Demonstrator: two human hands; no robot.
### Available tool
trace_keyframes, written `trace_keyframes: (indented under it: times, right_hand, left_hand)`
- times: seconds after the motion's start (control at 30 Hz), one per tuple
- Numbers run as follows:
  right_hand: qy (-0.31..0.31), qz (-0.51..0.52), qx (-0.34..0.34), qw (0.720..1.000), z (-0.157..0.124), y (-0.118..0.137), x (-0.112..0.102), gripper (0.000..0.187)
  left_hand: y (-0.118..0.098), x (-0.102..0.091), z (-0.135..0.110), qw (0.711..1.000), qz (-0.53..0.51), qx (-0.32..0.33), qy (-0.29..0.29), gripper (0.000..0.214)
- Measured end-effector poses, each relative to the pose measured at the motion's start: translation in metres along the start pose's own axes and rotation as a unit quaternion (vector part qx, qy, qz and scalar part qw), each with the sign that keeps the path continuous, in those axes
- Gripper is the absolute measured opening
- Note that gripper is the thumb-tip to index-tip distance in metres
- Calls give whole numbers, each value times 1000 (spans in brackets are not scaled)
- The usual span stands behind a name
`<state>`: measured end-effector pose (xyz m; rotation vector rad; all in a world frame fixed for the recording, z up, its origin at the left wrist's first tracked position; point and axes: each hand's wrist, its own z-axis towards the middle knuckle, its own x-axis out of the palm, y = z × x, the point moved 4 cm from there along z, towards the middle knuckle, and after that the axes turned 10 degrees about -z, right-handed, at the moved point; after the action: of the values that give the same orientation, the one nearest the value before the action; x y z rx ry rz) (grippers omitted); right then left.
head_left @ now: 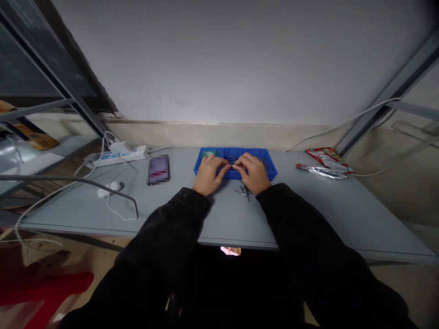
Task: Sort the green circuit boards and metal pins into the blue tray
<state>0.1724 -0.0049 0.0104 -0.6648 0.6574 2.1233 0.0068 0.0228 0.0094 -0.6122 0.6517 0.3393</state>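
Observation:
My left hand (210,174) and my right hand (254,172) meet over the front of a blue divided tray (270,170). Both have thumb and fingers pinched together on a small thin metal piece (232,166), whose exact kind is too small to make out. Something green (209,152) lies in the tray's left compartment. Small dark metal parts (230,159) show in the middle compartment, and more are partly hidden behind my right hand. A loose pile of thin, pin-like metal pieces (244,192) rests on the table below my right hand.
On the grey table (229,219) at left are a pixelated phone-like object (158,169), a white power strip (126,156) with cables, and a white rounded item (109,189). A red packet (329,159) and a silver wrapper (322,172) lie at right. Metal frame posts flank the table.

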Motion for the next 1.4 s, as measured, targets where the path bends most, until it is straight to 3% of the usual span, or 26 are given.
trace_keyframes:
  times: [1.4]
  right_hand:
    - [-4, -3, -5, 1000, 1, 0, -1, 18]
  left_hand:
    - [0, 1, 0, 1000, -10, 16, 10, 27]
